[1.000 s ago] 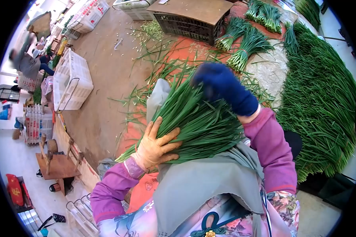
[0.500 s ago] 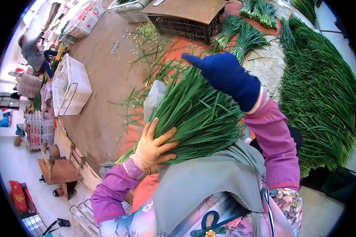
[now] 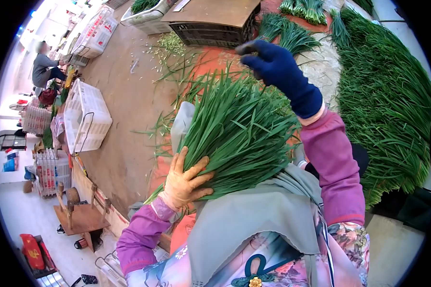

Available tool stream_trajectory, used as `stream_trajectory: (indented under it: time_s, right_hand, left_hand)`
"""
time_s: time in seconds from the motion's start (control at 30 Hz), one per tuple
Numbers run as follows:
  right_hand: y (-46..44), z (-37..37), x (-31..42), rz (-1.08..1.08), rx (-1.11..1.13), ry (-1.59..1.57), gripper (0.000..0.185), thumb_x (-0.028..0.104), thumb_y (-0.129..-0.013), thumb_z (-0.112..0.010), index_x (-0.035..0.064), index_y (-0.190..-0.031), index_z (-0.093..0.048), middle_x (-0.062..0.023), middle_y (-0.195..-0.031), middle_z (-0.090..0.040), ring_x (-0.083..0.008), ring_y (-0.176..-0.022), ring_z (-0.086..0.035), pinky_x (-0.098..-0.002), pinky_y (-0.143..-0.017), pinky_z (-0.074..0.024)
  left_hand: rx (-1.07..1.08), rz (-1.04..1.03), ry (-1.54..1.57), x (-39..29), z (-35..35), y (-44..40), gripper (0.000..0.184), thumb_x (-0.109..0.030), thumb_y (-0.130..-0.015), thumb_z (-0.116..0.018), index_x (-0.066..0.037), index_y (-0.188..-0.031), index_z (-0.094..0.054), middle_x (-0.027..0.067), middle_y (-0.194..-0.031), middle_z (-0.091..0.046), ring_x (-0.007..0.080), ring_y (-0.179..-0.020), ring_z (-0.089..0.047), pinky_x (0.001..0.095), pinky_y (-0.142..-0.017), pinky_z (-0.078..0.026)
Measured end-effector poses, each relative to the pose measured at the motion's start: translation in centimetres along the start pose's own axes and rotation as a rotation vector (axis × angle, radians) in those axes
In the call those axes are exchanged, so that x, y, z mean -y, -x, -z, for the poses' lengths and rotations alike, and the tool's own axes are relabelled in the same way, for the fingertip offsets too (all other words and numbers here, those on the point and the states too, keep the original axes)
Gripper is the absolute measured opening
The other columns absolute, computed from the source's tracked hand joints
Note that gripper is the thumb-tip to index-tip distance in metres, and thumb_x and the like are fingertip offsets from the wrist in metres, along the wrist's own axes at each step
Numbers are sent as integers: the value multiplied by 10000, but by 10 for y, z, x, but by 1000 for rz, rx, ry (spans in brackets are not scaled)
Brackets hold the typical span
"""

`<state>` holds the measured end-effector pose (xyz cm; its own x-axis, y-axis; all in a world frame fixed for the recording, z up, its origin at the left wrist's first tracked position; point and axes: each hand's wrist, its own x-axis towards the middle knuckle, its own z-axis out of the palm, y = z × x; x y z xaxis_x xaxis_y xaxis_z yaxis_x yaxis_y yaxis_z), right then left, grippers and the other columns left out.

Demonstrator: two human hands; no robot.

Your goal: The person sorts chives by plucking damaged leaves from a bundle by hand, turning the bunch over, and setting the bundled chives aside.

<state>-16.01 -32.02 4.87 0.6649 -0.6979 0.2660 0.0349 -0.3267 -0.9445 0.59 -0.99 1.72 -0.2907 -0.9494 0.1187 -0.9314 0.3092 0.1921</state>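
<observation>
A large loose bunch of long green leaves [image 3: 244, 131] lies across my lap, on a grey apron [image 3: 249, 215], with its pale stem ends to the lower left. My left hand [image 3: 184, 182], in a tan glove, presses on the bunch near the stems with its fingers spread. Above the leaf tips, my right hand [image 3: 273, 64], in a dark blue glove, hangs in the air with finger and thumb apart and nothing visible between them.
A big heap of the same greens [image 3: 385, 105] spreads at the right. Tied bunches [image 3: 297, 37] lie at the top beside a board-covered black crate [image 3: 210, 31]. White crates [image 3: 86, 117], a wooden stool [image 3: 81, 217] and another person [image 3: 45, 64] are at the left.
My right hand has moved up, away from the leaves, and its fingers have opened. My left hand stays on the bunch. The other person has shifted posture, and the view has tilted slightly.
</observation>
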Motion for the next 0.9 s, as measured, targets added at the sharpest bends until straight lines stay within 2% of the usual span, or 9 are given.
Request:
stream_trajectory:
  time_s: [0.07, 0.17, 0.3, 0.4, 0.47, 0.5, 0.67, 0.83, 0.9]
  right_hand:
    - [7, -7, 0, 161, -45, 259, 284, 245, -809, -658, 109, -1054, -613, -78, -659, -620, -190, -570, -621, -307, -550, -484]
    - [11, -11, -1, 322, -113, 506, 292, 172, -841, -644, 90, -1119, -602, -59, -852, -667, -143, -661, -628, -269, -613, -491]
    - [30, 2, 9, 313, -135, 515, 317, 167, -840, -642, 74, -1137, -584, -91, -904, -671, -204, -725, -645, -288, -658, -498]
    - [44, 11, 3, 373, -160, 443, 390, 193, -816, -669, 68, -1169, -562, -94, -957, -663, -230, -794, -641, -315, -711, -499]
    - [54, 11, 4, 562, -138, 590, 409, 329, -784, -679, 128, -1127, -583, -97, -963, -625, -281, -787, -615, -351, -659, -489]
    - [60, 7, 13, 636, -27, 673, 555, 362, -733, -696, 145, -1215, -525, -88, -1057, -586, -272, -815, -608, -336, -679, -487]
    - [129, -47, 2, 601, 420, 874, 621, 184, -770, -578, 207, -1362, -392, -107, -976, -584, -232, -710, -592, -355, -570, -485]
    - [169, -46, -1, 507, 451, 709, 587, 130, -799, -511, 258, -1361, -396, -75, -800, -553, -203, -587, -570, -338, -438, -440]
    - [171, -44, -6, 467, 412, 715, 593, 122, -799, -507, 277, -1361, -394, -69, -754, -542, -203, -553, -562, -333, -416, -432]
  left_hand:
    - [0, -1, -18, 1, -1, 0, 523, -396, -553, -786, -211, -1023, -649, 9, -1306, -471, 458, -1240, -320, 604, -919, -344]
    - [-19, -18, -21, 2, -1, 1, 512, -395, -555, -783, -197, -1008, -651, 22, -1298, -469, 459, -1225, -331, 604, -929, -346]
    - [-11, 6, -1, 2, -4, 4, 510, -395, -556, -786, -244, -1023, -648, -20, -1302, -472, 440, -1255, -302, 578, -946, -338]
    - [-3, 24, -4, 2, -3, 5, 529, -384, -532, -797, -232, -1018, -649, -12, -1289, -480, 445, -1242, -314, 565, -943, -350]
    - [-7, 25, 2, 3, -3, 6, 537, -378, -516, -804, -228, -1010, -655, -4, -1282, -483, 450, -1242, -312, 563, -942, -356]
    - [-2, 23, 6, 3, -3, 7, 537, -378, -516, -804, -228, -1010, -655, -4, -1282, -483, 450, -1242, -312, 563, -942, -356]
    - [-74, 67, 100, 13, -9, 17, 603, -425, -531, -796, -165, -1035, -592, 71, -1307, -465, 472, -1237, -326, 591, -935, -333]
    - [-16, 117, 196, 15, -7, 23, 619, -526, -614, -727, -123, -1054, -560, 131, -1343, -435, 493, -1231, -335, 616, -951, -299]
    - [-157, 168, 429, 15, -9, 18, 542, -505, -698, -679, -108, -1049, -564, 134, -1312, -477, 476, -1227, -362, 586, -978, -295]
